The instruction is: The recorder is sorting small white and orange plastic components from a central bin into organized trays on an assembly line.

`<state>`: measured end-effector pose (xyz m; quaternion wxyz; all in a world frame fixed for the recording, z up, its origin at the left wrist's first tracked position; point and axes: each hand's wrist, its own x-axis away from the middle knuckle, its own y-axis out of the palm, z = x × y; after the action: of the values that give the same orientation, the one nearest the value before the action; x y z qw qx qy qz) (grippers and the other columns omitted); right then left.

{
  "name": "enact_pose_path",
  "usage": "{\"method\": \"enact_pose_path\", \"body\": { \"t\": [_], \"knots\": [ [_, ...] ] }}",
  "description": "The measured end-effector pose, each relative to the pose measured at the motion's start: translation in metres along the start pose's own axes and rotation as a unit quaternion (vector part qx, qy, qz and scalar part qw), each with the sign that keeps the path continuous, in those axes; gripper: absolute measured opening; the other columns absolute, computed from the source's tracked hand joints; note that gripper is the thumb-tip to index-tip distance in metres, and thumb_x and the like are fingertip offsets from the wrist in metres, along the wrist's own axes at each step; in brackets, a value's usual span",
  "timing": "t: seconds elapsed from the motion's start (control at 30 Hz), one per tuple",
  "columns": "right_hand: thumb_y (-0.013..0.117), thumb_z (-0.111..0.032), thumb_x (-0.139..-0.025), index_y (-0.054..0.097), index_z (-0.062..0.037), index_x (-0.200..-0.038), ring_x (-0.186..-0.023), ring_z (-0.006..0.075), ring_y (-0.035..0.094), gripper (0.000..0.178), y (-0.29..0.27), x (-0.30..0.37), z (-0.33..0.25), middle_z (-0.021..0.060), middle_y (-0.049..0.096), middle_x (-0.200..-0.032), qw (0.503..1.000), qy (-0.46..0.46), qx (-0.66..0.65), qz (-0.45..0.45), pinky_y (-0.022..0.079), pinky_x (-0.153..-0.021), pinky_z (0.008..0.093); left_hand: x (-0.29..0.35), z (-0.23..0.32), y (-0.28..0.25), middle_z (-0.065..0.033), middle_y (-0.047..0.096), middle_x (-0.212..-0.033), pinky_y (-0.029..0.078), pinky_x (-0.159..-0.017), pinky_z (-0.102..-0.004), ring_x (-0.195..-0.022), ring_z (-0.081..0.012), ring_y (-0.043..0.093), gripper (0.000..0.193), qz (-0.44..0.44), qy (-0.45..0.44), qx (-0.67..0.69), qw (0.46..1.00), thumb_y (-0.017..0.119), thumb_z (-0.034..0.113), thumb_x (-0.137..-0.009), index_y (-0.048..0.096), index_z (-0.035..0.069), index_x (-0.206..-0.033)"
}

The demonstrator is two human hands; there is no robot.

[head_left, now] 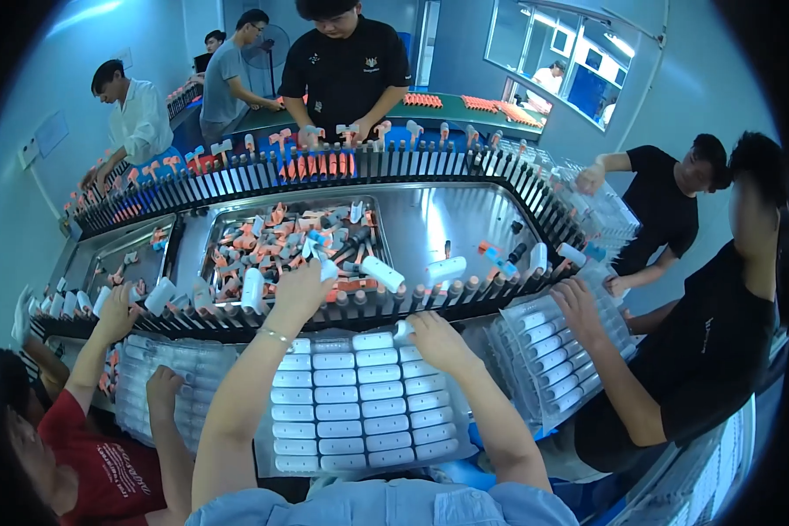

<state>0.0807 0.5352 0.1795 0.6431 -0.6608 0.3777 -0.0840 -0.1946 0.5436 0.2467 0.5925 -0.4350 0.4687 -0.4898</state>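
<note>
In front of me lies a clear plastic tray (266, 438) with rows of white oblong casings (362, 416). At the tray's far edge my right hand (441, 340) is closed with its fingertips around a white casing (403, 332). My left hand (302, 287) reaches up to the near row of upright pegs (360, 303). Its fingers are closed around a white casing (328, 270) there, which they partly hide. Just to the right, another white casing (383, 273) leans tilted on a peg, and one more white casing (252, 289) stands to the left.
Behind the pegs, a metal tray (379, 215) holds a heap of orange and grey parts (280, 245). The peg line (394, 167) loops around the metal table. Co-workers' hands work close by over casing trays at left (180, 355) and right (557, 355). Others stand across the line.
</note>
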Motion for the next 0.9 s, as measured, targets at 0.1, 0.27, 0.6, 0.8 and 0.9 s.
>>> {"method": "enact_pose_path", "body": {
  "t": [0.1, 0.27, 0.6, 0.8, 0.9],
  "knots": [
    [0.052, -0.017, -0.084, 0.050, 0.0024, -0.106, -0.091, 0.0361, 0.054, 0.029, -0.033, 0.004, -0.020, 0.0201, 0.056, -0.095, 0.983, 0.117, -0.088, 0.114, 0.045, -0.076, 0.0441, 0.035, -0.033, 0.003, -0.0181, 0.045, -0.118, 0.030, -0.095, -0.0524, -0.112, -0.0335, 0.042, 0.049, 0.226, 0.082, 0.017, 0.971, 0.065, 0.023, -0.075, 0.047, 0.005, -0.117],
    [0.052, -0.026, -0.089, 0.052, 0.0030, -0.107, -0.077, 0.0324, 0.063, 0.034, -0.066, 0.016, -0.014, 0.0215, 0.062, -0.086, 0.897, 0.308, -0.286, 0.138, 0.048, -0.066, 0.0367, 0.103, -0.009, 0.000, -0.0146, 0.052, -0.108, 0.039, -0.086, -0.0434, -0.101, -0.0332, 0.049, 0.031, 0.308, 0.138, 0.172, 0.926, 0.065, 0.008, -0.073, 0.055, 0.005, -0.103],
    [0.058, -0.038, -0.080, 0.056, 0.0094, -0.089, -0.079, 0.0394, 0.060, 0.048, -0.039, -0.074, 0.010, 0.0258, 0.061, -0.081, 0.886, 0.404, -0.117, 0.195, 0.045, -0.071, 0.0419, 0.100, 0.035, 0.057, -0.0087, 0.055, -0.094, 0.046, -0.077, -0.0353, -0.089, -0.0260, 0.054, 0.017, 0.145, 0.239, 0.253, 0.926, 0.061, 0.004, -0.075, 0.060, 0.002, -0.091],
    [0.054, -0.029, -0.078, 0.052, 0.0056, -0.096, -0.077, 0.0410, 0.061, 0.039, -0.010, -0.122, -0.001, 0.0257, 0.061, -0.079, 0.951, 0.309, -0.007, 0.009, 0.048, -0.070, 0.0473, 0.079, 0.047, 0.089, -0.0105, 0.055, -0.091, 0.046, -0.078, -0.0354, -0.092, -0.0264, 0.052, 0.018, 0.073, 0.219, 0.165, 0.959, 0.059, 0.017, -0.077, 0.060, 0.003, -0.088],
    [0.054, -0.025, -0.078, 0.049, 0.0010, -0.093, -0.073, 0.0398, 0.062, 0.030, 0.005, -0.138, -0.028, 0.0230, 0.062, -0.077, 0.957, 0.291, -0.018, 0.012, 0.049, -0.067, 0.0476, 0.067, 0.051, 0.093, -0.0117, 0.057, -0.097, 0.046, -0.081, -0.0378, -0.097, -0.0283, 0.052, 0.024, -0.040, 0.168, 0.153, 0.973, 0.059, 0.025, -0.079, 0.060, 0.006, -0.094]
  ]
}}
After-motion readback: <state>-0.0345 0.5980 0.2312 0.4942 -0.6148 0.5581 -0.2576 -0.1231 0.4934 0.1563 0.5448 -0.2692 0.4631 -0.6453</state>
